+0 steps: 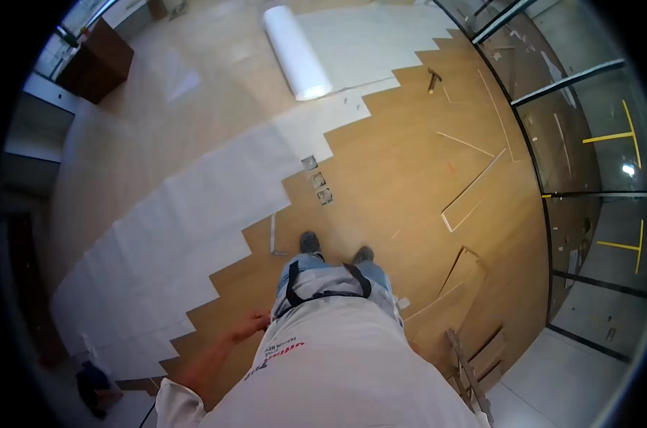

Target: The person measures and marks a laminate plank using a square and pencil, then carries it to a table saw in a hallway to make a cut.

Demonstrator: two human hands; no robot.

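Broadly, wood-coloured flooring spreads under and around the wearer, running to the right and ending on the left in a long, stair-stepped edge. Against that edge lies white sheeting, spread in a wide diagonal band with a few soft creases. Along the right side stands a glass partition with a dark frame. Seen from above, the wearer's white shirt fills the lower middle, with dark shoes planted on the flooring near the stepped edge. A thick white roll lies at the top, and a reddish-brown cabinet stands at the upper left. Loose boards rest on the flooring to the wearer's right. Low on the left, the left hand hangs beside the hip above the flooring, fingers loosely bent; whether they hold anything cannot be told. The right hand is out of sight behind the body, so its grip cannot be told either. Smaller again, a pale strip lies at a slant, an L-ended bar sits just left of the shoes, and a hammer lies farther ahead. Three small grey squares line up by the stepped edge.
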